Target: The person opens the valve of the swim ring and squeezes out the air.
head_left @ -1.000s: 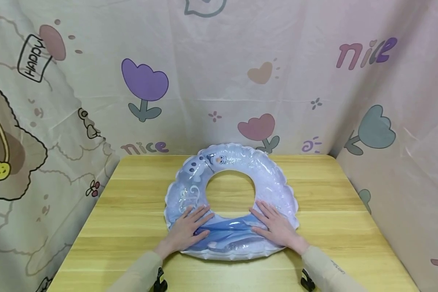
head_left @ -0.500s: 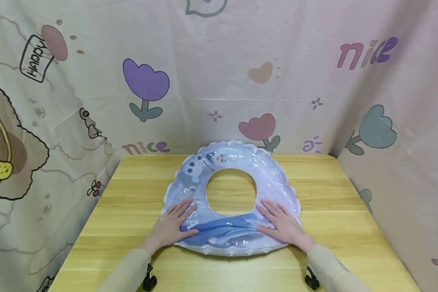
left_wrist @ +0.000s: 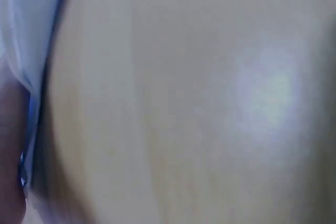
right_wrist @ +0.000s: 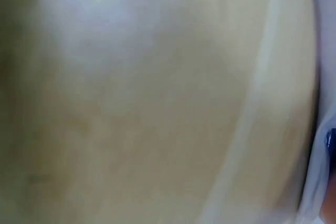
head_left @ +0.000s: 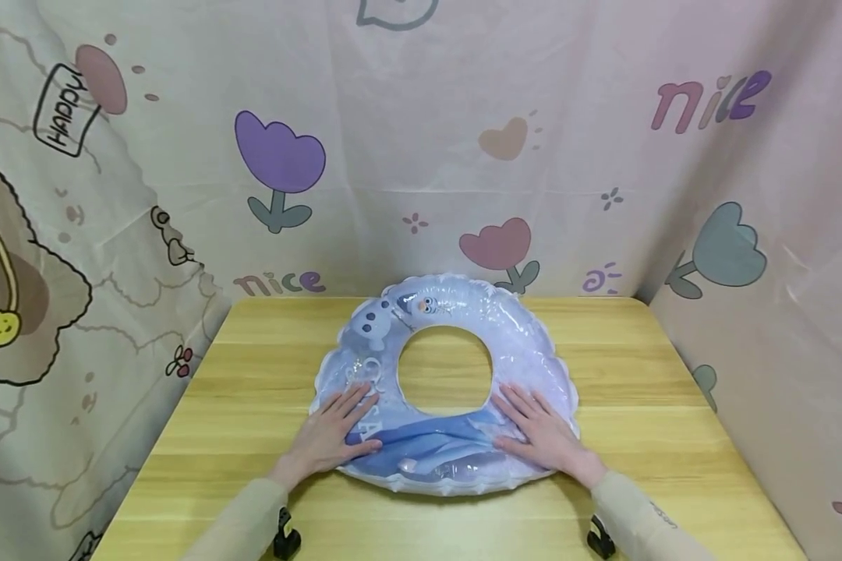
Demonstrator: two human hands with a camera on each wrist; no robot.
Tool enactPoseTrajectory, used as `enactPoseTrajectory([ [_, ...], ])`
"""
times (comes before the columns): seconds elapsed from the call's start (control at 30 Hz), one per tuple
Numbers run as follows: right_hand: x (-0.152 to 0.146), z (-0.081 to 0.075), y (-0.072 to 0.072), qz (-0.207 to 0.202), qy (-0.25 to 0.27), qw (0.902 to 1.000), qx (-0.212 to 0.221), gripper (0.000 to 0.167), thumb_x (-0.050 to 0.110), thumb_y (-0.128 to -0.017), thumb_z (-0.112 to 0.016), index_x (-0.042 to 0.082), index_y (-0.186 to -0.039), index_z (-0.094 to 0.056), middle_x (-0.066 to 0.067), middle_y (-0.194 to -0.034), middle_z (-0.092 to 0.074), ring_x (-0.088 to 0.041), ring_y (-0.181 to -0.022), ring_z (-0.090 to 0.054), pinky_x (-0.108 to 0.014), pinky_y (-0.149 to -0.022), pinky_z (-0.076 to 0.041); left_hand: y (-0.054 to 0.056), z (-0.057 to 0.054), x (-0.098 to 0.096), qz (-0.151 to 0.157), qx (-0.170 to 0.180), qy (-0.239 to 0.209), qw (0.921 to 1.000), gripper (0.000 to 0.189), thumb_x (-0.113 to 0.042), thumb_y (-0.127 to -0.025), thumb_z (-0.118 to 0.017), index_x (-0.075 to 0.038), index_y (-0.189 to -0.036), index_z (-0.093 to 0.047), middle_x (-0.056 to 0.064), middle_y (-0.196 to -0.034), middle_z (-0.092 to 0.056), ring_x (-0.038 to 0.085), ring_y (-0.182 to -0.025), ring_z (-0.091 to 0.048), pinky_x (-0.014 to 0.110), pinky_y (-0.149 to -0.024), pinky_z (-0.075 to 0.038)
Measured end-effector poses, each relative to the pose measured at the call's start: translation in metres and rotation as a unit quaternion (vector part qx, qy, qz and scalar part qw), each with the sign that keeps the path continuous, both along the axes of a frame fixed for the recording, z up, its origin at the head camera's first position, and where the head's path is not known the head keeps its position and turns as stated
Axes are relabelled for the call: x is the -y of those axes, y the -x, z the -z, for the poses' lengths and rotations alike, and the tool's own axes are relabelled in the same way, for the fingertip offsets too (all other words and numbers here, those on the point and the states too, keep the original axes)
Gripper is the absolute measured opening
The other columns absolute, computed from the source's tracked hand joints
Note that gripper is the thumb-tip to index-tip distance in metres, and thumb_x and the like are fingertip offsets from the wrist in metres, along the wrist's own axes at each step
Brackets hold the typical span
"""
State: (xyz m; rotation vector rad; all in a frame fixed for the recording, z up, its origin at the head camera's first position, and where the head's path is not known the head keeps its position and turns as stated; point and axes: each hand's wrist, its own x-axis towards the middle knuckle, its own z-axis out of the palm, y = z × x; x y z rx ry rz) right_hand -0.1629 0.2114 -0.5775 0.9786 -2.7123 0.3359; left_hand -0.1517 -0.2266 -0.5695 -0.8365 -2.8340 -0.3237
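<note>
An inflated swim ring (head_left: 526, 343) in pale blue and lilac lies on the wooden table, printed with a snowman and darker blue folds along its near side. My left hand (head_left: 326, 432) rests flat on the ring's near left part, fingers straight and spread. On the near right part lies my right hand (head_left: 543, 432), its fingers likewise extended. In the left wrist view, the ring's edge (left_wrist: 34, 19) shows at the left border. The right wrist view catches the ring's edge (right_wrist: 317, 166) at the right border. Both palms are hidden from sight.
The light wooden table (head_left: 252, 374) reaches back to a printed cloth (head_left: 407, 140) with tulips and lettering, which also hangs at both sides. Black wrist devices, left (head_left: 287, 536) and right (head_left: 600, 538), sit under the sleeves.
Over the first half second the left hand moved outward to the left on the ring, and the right hand shifted slightly right. Since then both hands have stayed nearly still.
</note>
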Motion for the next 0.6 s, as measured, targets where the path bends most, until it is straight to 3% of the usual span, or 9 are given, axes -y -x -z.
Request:
enactPoseTrajectory([
  [0.17, 0.000, -0.010, -0.002, 0.002, 0.008, 0.9999, 0.006, 0.078, 0.058, -0.092, -0.061, 0.013, -0.153, -0.044, -0.015, -0.161, -0.039, -0.040, -0.148, -0.037, -0.063, -0.118, -0.027, 0.005, -0.008, 0.000, 0.015, -0.010, 0.002, 0.9998, 0.086, -0.072, -0.090, -0.053, -0.015, -0.153, -0.044, 0.012, -0.162, -0.038, 0.037, -0.150, -0.035, 0.059, -0.121, -0.025],
  [0.37, 0.000, -0.024, 0.008, 0.087, 0.003, 0.9961, 0.016, 0.083, 0.059, -0.091, -0.060, 0.015, -0.157, -0.036, -0.017, -0.165, -0.029, -0.043, -0.153, -0.024, -0.065, -0.123, -0.014, 0.032, -0.020, 0.001, 0.027, -0.053, 0.026, 0.9979, 0.089, -0.080, -0.089, -0.043, -0.018, -0.152, -0.046, 0.015, -0.163, -0.035, 0.044, -0.150, -0.031, 0.072, -0.119, -0.017],
  [0.47, -0.001, -0.025, 0.012, 0.111, -0.019, 0.9928, 0.041, 0.084, 0.063, -0.091, -0.058, 0.018, -0.158, -0.035, -0.018, -0.167, -0.023, -0.043, -0.155, -0.019, -0.066, -0.124, -0.009, 0.041, -0.022, 0.003, 0.022, -0.027, 0.068, 0.9971, 0.093, -0.083, -0.087, -0.042, -0.020, -0.155, -0.041, 0.015, -0.166, -0.029, 0.043, -0.153, -0.027, 0.073, -0.120, -0.013],
  [0.6, -0.002, -0.020, 0.016, 0.122, -0.040, 0.9883, 0.082, 0.085, 0.067, -0.091, -0.056, 0.021, -0.159, -0.033, -0.019, -0.169, -0.016, -0.043, -0.156, -0.014, -0.065, -0.124, -0.008, 0.045, -0.022, 0.002, 0.013, 0.034, 0.097, 0.9946, 0.097, -0.079, -0.085, -0.051, -0.020, -0.159, -0.031, 0.015, -0.169, -0.020, 0.040, -0.156, -0.020, 0.071, -0.122, -0.010],
])
